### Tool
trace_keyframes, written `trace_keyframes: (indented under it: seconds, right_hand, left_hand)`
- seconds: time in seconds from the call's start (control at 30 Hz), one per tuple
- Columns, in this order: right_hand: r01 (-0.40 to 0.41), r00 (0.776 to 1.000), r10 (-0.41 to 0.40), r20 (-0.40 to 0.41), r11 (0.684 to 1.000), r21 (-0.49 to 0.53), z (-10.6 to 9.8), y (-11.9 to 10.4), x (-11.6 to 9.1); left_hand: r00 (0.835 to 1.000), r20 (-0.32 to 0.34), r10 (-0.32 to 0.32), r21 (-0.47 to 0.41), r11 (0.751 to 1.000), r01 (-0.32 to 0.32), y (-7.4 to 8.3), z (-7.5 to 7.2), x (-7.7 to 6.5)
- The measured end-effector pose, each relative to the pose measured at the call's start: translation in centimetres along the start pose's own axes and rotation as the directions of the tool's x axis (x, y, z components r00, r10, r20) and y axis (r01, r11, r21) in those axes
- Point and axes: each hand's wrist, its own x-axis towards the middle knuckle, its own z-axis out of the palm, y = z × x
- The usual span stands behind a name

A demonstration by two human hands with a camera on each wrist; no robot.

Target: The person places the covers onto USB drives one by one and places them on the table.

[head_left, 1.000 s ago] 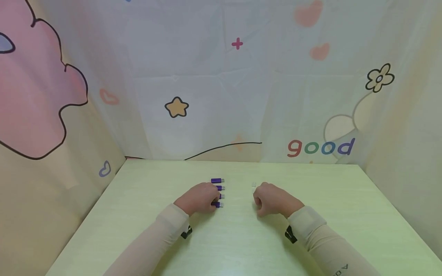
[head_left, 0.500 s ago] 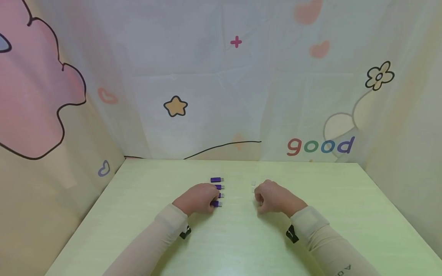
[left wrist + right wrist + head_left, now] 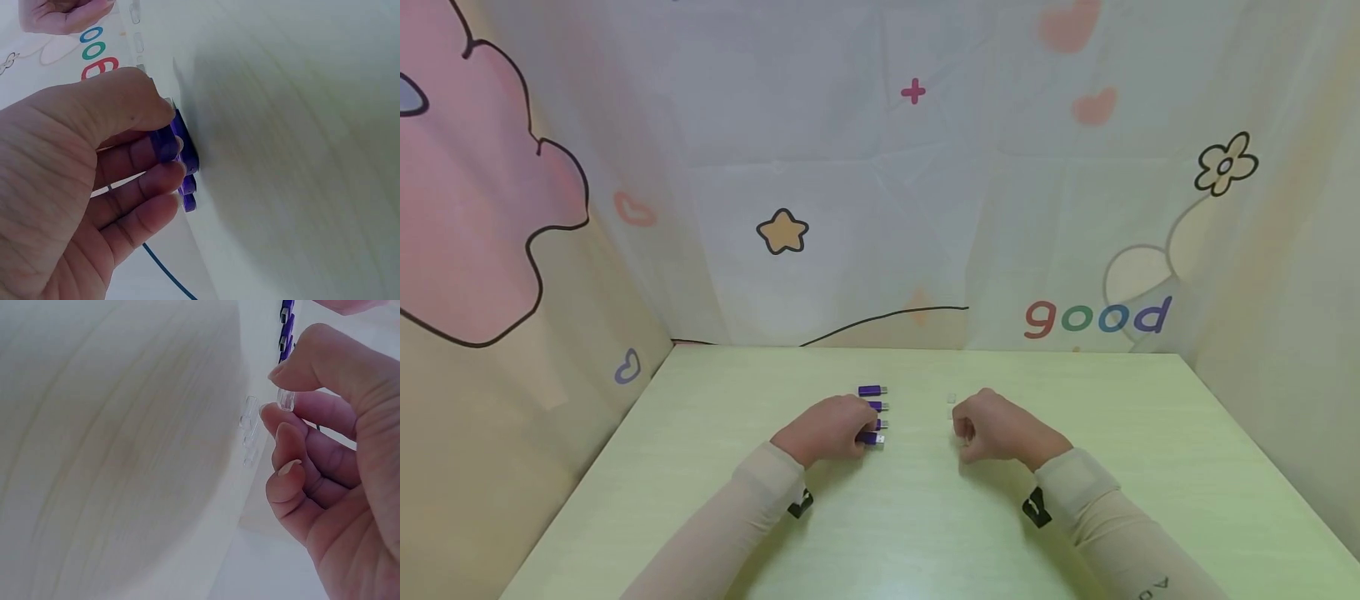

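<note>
My left hand (image 3: 827,429) pinches a purple USB flash drive (image 3: 165,145) between thumb and fingers, its metal plug (image 3: 879,440) pointing right. Beyond it lie more purple drives in a column, the farthest drive (image 3: 870,390) fully in sight and the others partly behind the fingers. Across a short gap, my right hand (image 3: 1000,427) holds a small clear plastic cap (image 3: 286,400) at the tips of thumb and index finger, the other fingers curled. Several similar clear caps (image 3: 249,422) lie on the table near that hand, some hidden behind it in the head view.
A pale yellow-green table (image 3: 880,533) lies under both arms. Curtain-like cloth (image 3: 835,125) with printed drawings and the word "good" rises behind it and at both sides. Each wrist carries a black strap piece (image 3: 1037,507).
My left hand has raised the nearest drive slightly and turned it, so its plug's face shows more. My right hand has shifted a little to the right, uncovering another clear cap.
</note>
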Motion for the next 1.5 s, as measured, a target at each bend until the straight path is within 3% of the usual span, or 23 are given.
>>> trace_keyframes:
  seconds: [0.8, 0.97, 1.17, 1.37, 1.5]
  right_hand:
    - [0.129, 0.989, -0.112, -0.097, 0.973, 0.189, -0.2, 0.5, -0.4]
    - [0.15, 0.984, -0.118, -0.135, 0.956, 0.253, -0.1, 0.4, -0.6]
    - [0.198, 0.968, -0.138, -0.207, 0.933, 0.302, 0.3, 0.5, -0.6]
    - [0.23, 0.964, -0.151, -0.219, 0.887, 0.401, 0.4, 0.2, -0.7]
    - [0.255, 0.959, -0.168, -0.228, 0.863, 0.436, 0.5, 0.0, -0.8]
  left_hand:
    - [0.988, -0.032, 0.153, -0.156, 0.975, -0.156, -0.5, -1.1, -0.3]
    - [0.987, -0.051, 0.154, -0.191, 0.968, -0.161, -0.4, -1.2, -0.5]
    - [0.992, -0.056, 0.112, -0.296, 0.947, -0.124, 0.1, -1.7, -1.0]
    - [0.994, -0.075, 0.074, -0.398, 0.912, -0.098, 0.3, -2.0, -1.2]
    - [0.992, -0.089, 0.087, -0.432, 0.894, -0.117, 0.4, -2.1, -1.1]
